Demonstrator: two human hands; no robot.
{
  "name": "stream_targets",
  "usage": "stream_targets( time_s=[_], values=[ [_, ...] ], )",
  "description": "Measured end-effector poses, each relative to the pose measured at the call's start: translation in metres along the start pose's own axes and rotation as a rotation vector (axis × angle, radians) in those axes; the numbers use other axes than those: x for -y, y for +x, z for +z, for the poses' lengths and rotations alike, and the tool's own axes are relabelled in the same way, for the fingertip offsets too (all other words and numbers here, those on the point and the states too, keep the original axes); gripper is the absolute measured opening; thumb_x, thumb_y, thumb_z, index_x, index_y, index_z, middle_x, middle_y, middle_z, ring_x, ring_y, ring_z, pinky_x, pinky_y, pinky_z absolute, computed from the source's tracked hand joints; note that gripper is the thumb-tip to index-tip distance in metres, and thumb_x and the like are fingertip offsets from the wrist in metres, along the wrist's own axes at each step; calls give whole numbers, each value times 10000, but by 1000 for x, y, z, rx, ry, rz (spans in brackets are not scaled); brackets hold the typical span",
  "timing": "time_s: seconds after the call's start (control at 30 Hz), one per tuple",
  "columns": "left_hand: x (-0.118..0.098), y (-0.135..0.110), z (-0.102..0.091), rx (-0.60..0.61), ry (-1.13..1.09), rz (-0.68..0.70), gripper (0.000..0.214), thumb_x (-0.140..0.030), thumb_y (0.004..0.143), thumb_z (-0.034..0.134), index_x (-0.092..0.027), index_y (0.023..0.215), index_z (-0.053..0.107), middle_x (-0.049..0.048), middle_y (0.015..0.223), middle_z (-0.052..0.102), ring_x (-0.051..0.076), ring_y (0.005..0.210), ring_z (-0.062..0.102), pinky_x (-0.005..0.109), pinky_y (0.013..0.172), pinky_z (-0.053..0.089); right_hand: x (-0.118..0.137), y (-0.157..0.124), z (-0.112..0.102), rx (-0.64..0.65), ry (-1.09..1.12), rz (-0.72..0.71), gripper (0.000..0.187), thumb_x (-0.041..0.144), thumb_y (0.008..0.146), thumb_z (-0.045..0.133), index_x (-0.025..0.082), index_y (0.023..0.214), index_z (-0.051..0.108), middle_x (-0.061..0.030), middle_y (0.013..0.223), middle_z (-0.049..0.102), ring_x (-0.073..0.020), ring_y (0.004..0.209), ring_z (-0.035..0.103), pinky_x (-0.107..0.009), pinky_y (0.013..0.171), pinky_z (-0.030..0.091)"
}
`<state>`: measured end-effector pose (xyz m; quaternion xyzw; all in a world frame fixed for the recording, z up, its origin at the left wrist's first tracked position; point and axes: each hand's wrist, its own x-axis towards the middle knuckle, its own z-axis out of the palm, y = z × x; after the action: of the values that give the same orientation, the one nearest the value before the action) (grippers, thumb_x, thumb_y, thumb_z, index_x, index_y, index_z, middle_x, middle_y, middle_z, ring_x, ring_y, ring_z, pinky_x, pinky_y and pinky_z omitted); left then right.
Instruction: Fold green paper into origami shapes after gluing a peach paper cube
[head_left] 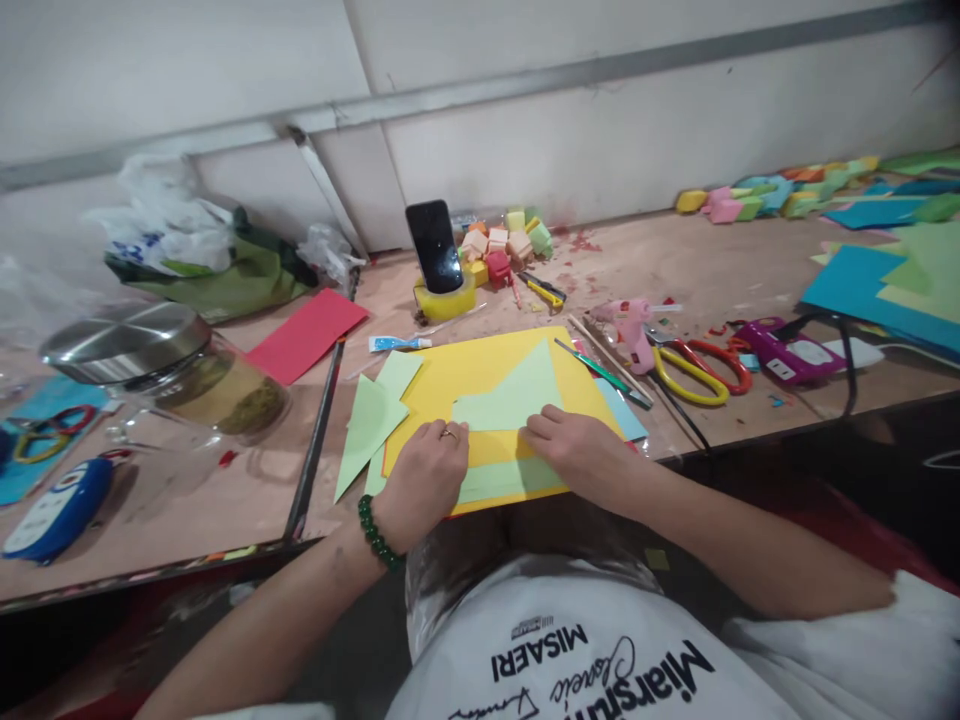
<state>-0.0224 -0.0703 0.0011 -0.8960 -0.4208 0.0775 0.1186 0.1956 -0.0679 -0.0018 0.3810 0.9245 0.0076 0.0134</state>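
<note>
A light green paper piece (pixel 517 392) with a slanted upper edge lies on the yellow sheets (pixel 431 385) in front of me. At its lower left corner, my left hand (pixel 429 468) has its fingers curled and pressed on the edge. My right hand (pixel 574 448) pinches the lower right corner in the same way. Both thumbs are mostly hidden. A light green strip (pixel 510 480) lies nearer my body on the yellow. Folded light green pieces (pixel 367 425) stick out to the left. A green craft knife (pixel 604 372) rests along the right edge.
Behind the sheets, a phone (pixel 435 245) leans in a yellow tape roll (pixel 445 298), beside small paper boxes (pixel 499 245). To the right are a pink glue gun (pixel 634 330), scissors (pixel 694 375) and a purple power strip (pixel 791 350). A lidded glass jar (pixel 225 385) stands left, near red paper (pixel 307 335).
</note>
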Motion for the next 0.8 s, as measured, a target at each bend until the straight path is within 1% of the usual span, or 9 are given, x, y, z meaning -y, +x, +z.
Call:
stream_targets(
  time_s=[0.13,0.27,0.37,0.43,0.47,0.53,0.67,0.73,0.8],
  values=[
    [-1,-3,1,-1,-10,-28,418,22,878,349,15,1208,604,191,995,685,259,838,618,389,760,509,-15,-31,16,-172,-16,41,156,27,863,520,112,878,650,-99,858,632,-218,804,511,-316,674,418],
    [1,-6,0,-24,-40,-35,395,17,865,403,-2,1200,610,179,1058,682,257,885,612,385,829,506,-23,-50,22,-239,-50,121,216,-22,814,518,129,867,664,-95,862,653,-217,824,525,-307,663,402],
    [0,-6,-1,-7,-56,-43,367,6,859,428,-18,1166,627,172,1049,682,267,897,607,388,837,502,-20,-48,15,-266,-78,200,221,-15,811,516,150,771,657,-84,796,649,-209,774,523,-312,604,369],
    [-1,-4,-3,4,-54,-60,368,12,852,427,-19,1157,630,172,1020,683,270,889,606,391,827,502,-11,-37,8,-302,-62,196,219,12,838,505,146,849,678,-90,838,661,-214,794,525,-313,620,386],
    [-2,-3,-4,3,-49,-68,372,14,850,424,-16,1160,628,173,1006,682,270,883,607,393,824,501,-6,-29,6,-315,-41,166,242,26,853,496,139,959,682,-99,904,671,-219,833,529,-315,656,410],
    [-5,-2,-5,-4,-39,-81,373,10,855,420,-14,1166,625,174,988,681,269,876,609,399,822,500,5,-14,3,-269,9,102,344,27,864,477,125,1154,634,-116,1033,665,-229,919,531,-323,732,446],
    [-10,-8,-9,20,-41,-84,344,-3,850,449,-36,1133,643,165,965,677,269,878,615,404,822,501,7,-7,9,-111,74,147,257,10,836,492,135,975,668,-113,980,656,-224,910,535,-313,727,462],
    [-10,-12,-14,41,-38,-80,355,1,834,466,-33,1146,633,166,970,674,274,889,617,409,820,501,-6,-17,13,-126,100,206,248,33,851,495,160,962,677,-102,980,661,-214,919,546,-297,727,464],
    [-9,-12,-22,67,-41,-77,309,-31,855,468,-51,1106,647,158,949,671,278,883,620,414,806,500,-25,-28,15,-205,106,311,266,81,894,463,182,1007,682,-99,1046,669,-211,978,557,-292,764,468]
  ],
)
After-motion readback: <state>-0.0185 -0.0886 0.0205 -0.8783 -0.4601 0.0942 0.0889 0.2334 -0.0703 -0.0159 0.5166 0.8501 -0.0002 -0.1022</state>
